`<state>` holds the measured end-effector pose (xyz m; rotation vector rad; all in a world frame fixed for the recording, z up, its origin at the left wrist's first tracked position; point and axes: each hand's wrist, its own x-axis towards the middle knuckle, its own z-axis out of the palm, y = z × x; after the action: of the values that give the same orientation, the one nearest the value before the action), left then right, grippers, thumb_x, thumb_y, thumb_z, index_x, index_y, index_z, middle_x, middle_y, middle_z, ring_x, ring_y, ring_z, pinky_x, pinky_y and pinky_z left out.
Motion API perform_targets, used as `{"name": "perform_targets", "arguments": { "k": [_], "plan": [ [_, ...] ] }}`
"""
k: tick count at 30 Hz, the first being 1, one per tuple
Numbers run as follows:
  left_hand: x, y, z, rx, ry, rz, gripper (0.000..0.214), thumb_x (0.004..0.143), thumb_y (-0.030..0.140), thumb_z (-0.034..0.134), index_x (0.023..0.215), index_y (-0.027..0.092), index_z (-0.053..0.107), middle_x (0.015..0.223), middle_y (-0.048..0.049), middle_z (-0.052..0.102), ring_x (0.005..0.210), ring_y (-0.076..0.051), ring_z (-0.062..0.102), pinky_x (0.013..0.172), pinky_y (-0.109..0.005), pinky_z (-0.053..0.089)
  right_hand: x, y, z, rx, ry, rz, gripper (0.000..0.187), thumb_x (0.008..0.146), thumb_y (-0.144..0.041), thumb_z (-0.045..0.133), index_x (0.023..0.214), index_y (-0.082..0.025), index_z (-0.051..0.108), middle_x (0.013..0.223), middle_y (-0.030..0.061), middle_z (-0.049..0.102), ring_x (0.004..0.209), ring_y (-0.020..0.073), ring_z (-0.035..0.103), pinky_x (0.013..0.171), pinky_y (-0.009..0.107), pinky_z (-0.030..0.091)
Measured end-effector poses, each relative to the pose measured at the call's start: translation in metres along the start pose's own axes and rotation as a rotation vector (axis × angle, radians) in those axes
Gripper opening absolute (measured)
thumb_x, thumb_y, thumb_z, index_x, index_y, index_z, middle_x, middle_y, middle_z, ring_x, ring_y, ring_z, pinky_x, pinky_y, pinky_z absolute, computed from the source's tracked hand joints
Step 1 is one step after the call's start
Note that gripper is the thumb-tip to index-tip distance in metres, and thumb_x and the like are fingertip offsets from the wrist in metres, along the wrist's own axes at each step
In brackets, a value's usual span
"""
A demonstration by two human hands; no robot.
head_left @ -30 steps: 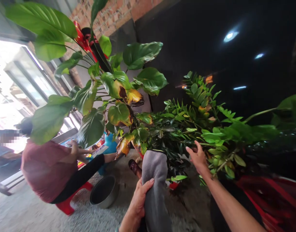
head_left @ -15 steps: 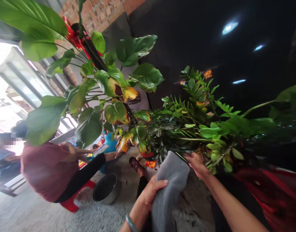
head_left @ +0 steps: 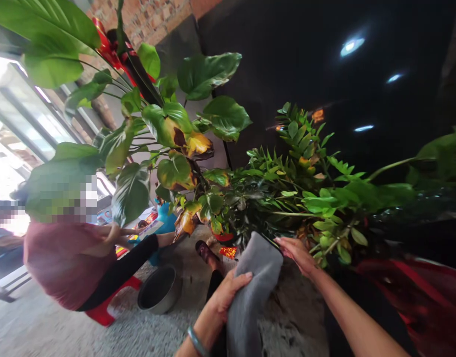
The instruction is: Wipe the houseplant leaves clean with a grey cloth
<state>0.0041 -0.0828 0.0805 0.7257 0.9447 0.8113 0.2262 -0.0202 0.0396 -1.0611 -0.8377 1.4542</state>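
Note:
My left hand (head_left: 228,295) is closed round a grey cloth (head_left: 253,287) and holds it up in front of me. My right hand (head_left: 295,253) reaches forward beside the cloth's top edge, its fingers stretched out under the lower stems of a leafy green plant (head_left: 305,193). Whether the fingers touch the cloth or a leaf I cannot tell. Left of it stands a taller plant (head_left: 168,134) with broad leaves, some yellowed and brown.
Another person in a red top (head_left: 64,258) sits on a low red stool (head_left: 108,307) at the left. A metal bowl (head_left: 159,295) lies on the gravelly floor. Behind the plants rise a dark glossy wall (head_left: 324,59) and brick (head_left: 157,20). Red material (head_left: 417,297) lies at the right.
My right hand has come down from the plant's leaves to the cloth's top edge. My left hand has shifted the cloth rightward and tilted it toward the plant.

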Motion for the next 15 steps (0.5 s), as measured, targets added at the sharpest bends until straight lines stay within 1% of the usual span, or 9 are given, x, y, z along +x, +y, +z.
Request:
{"name": "perform_targets", "arguments": {
  "k": [1, 3, 5, 6, 8, 11, 13, 14, 15],
  "plan": [
    [-0.004, 0.011, -0.001, -0.019, 0.007, 0.043, 0.057, 0.053, 0.039, 0.092, 0.098, 0.010, 0.075, 0.075, -0.0078, 0.077, 0.063, -0.020, 0.070, 0.061, -0.026, 0.054, 0.001, 0.001, -0.001, -0.005, 0.009, 0.005, 0.032, 0.051, -0.046, 0.087, 0.064, -0.020, 0.075, 0.070, 0.0045, 0.075, 0.073, 0.0245, 0.071, 0.073, 0.037, 0.055],
    [-0.004, 0.041, 0.000, -0.074, 0.076, 0.154, 0.050, 0.052, 0.035, 0.093, 0.093, 0.013, 0.074, 0.072, -0.0041, 0.076, 0.059, -0.018, 0.068, 0.058, -0.025, 0.053, 0.002, 0.001, -0.001, -0.002, 0.026, 0.013, 0.029, 0.056, -0.045, 0.085, 0.067, -0.020, 0.076, 0.076, 0.0069, 0.077, 0.074, 0.0239, 0.072, 0.073, 0.036, 0.055],
    [0.007, 0.064, 0.005, -0.114, 0.169, 0.221, 0.036, 0.055, 0.030, 0.090, 0.084, 0.015, 0.073, 0.065, -0.0002, 0.073, 0.053, -0.015, 0.064, 0.055, -0.024, 0.051, 0.003, 0.002, 0.000, 0.013, 0.041, 0.016, 0.027, 0.061, -0.044, 0.083, 0.071, -0.020, 0.076, 0.083, 0.0094, 0.079, 0.076, 0.0237, 0.073, 0.074, 0.036, 0.056],
    [0.015, 0.068, 0.007, -0.107, 0.202, 0.212, 0.030, 0.059, 0.028, 0.088, 0.080, 0.015, 0.072, 0.062, 0.0005, 0.072, 0.051, -0.014, 0.062, 0.053, -0.024, 0.050, 0.004, 0.002, 0.000, 0.023, 0.046, 0.014, 0.027, 0.063, -0.045, 0.082, 0.072, -0.020, 0.077, 0.087, 0.0100, 0.079, 0.078, 0.0238, 0.074, 0.075, 0.036, 0.057],
    [0.030, 0.058, 0.010, -0.030, 0.210, 0.094, 0.023, 0.063, 0.027, 0.085, 0.076, 0.014, 0.071, 0.058, -0.0014, 0.070, 0.048, -0.014, 0.060, 0.053, -0.025, 0.049, 0.005, 0.003, 0.001, 0.040, 0.059, 0.010, 0.027, 0.065, -0.046, 0.080, 0.073, -0.021, 0.077, 0.089, 0.0099, 0.079, 0.080, 0.0247, 0.074, 0.076, 0.037, 0.057],
    [0.037, 0.014, 0.006, 0.089, 0.102, -0.094, 0.034, 0.058, 0.032, 0.087, 0.080, 0.011, 0.074, 0.064, -0.0071, 0.073, 0.054, -0.018, 0.065, 0.057, -0.028, 0.051, 0.005, 0.006, -0.001, 0.042, 0.083, 0.013, 0.029, 0.064, -0.048, 0.080, 0.071, -0.020, 0.077, 0.085, 0.0102, 0.080, 0.079, 0.0270, 0.074, 0.075, 0.039, 0.058],
    [0.027, -0.007, 0.000, 0.126, -0.014, -0.120, 0.043, 0.054, 0.036, 0.090, 0.086, 0.010, 0.076, 0.073, -0.0088, 0.076, 0.064, -0.021, 0.069, 0.064, -0.029, 0.053, 0.006, 0.007, -0.004, 0.041, 0.099, 0.016, 0.029, 0.063, -0.048, 0.081, 0.069, -0.019, 0.077, 0.083, 0.0107, 0.080, 0.077, 0.0278, 0.073, 0.073, 0.040, 0.058],
    [0.019, -0.010, -0.003, 0.133, -0.061, -0.103, 0.046, 0.053, 0.037, 0.090, 0.088, 0.010, 0.076, 0.076, -0.0090, 0.076, 0.068, -0.021, 0.070, 0.068, -0.028, 0.054, 0.006, 0.007, -0.007, 0.046, 0.106, 0.014, 0.028, 0.063, -0.047, 0.081, 0.069, -0.020, 0.077, 0.083, 0.0106, 0.080, 0.077, 0.0276, 0.073, 0.073, 0.040, 0.058],
    [0.011, -0.006, -0.006, 0.132, -0.088, -0.070, 0.049, 0.052, 0.038, 0.091, 0.090, 0.010, 0.076, 0.078, -0.0090, 0.077, 0.071, -0.021, 0.071, 0.070, -0.028, 0.054, 0.006, 0.007, -0.009, 0.054, 0.112, 0.011, 0.027, 0.064, -0.046, 0.081, 0.070, -0.021, 0.077, 0.085, 0.0103, 0.080, 0.077, 0.0270, 0.073, 0.073, 0.039, 0.058]
  ]
}}
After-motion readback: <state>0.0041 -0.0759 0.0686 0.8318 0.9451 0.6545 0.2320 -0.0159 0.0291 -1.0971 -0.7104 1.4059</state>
